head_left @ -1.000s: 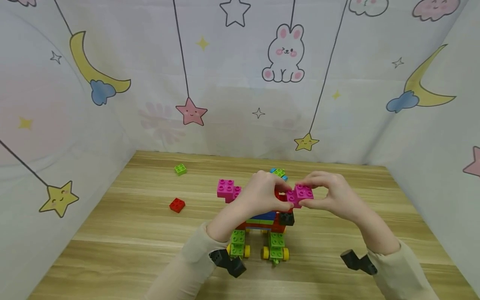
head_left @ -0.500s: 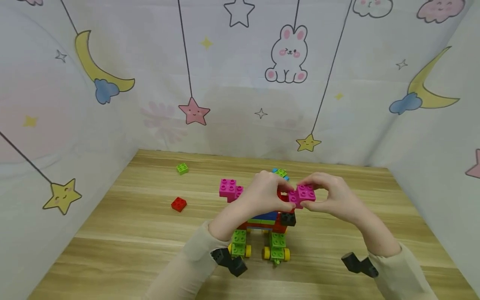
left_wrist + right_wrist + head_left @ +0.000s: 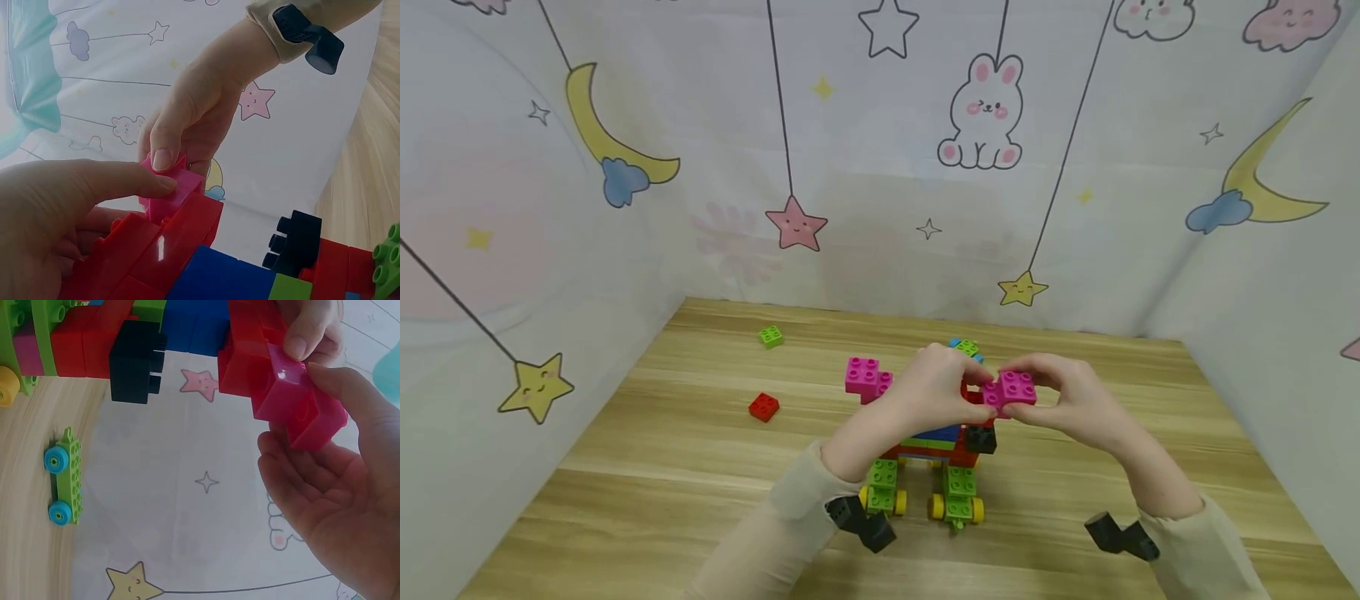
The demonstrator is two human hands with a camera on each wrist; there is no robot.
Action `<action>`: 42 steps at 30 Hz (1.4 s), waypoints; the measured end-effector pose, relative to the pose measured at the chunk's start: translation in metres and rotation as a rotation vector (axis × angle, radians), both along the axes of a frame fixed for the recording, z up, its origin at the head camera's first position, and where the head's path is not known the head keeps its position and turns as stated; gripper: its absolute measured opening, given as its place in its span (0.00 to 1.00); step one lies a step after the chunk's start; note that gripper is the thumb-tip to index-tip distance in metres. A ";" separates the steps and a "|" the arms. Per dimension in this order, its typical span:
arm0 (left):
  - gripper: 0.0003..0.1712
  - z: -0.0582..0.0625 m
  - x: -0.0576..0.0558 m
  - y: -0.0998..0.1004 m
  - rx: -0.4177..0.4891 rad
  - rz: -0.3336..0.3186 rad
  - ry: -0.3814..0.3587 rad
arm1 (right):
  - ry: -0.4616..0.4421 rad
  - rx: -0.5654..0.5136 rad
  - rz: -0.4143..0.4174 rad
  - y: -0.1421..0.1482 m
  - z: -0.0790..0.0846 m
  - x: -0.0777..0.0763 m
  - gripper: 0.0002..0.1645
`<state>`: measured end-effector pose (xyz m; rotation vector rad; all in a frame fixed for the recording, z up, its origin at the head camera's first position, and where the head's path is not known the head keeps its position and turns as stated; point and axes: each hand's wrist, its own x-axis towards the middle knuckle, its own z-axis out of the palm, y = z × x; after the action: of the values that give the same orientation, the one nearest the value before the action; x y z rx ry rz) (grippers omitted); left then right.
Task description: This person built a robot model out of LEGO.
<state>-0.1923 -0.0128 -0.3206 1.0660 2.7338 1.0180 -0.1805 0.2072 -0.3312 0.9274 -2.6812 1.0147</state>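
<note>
A brick-built model of red, blue and green toy bricks stands on wheeled green bases. Two pink bricks, joined in a step, jut from its upper right end. My right hand pinches the outer pink brick between thumb and fingers. On the inner pink brick, beside red bricks, my left hand has its thumb pressed, its fingers bent behind the build. A black brick sticks out lower on that side. My left hand and forearm hide part of the model in the head view.
More pink bricks top the model's left end. A loose red brick and a lime green brick lie to the left on the wooden table. Behind the model sits a green base with blue wheels. Printed cloth walls surround the table.
The head view has shifted slightly, so everything sits a little further right. Both hands keep their hold on the pink bricks, with no other visible change.
</note>
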 end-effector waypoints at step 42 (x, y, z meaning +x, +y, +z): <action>0.18 0.015 0.002 -0.136 0.232 0.145 0.478 | -0.059 -0.045 -0.008 0.000 0.000 0.003 0.20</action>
<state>-0.1903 -0.1487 -0.3060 1.3099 3.1650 1.2714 -0.1771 0.2076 -0.3313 0.8914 -2.6956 1.1130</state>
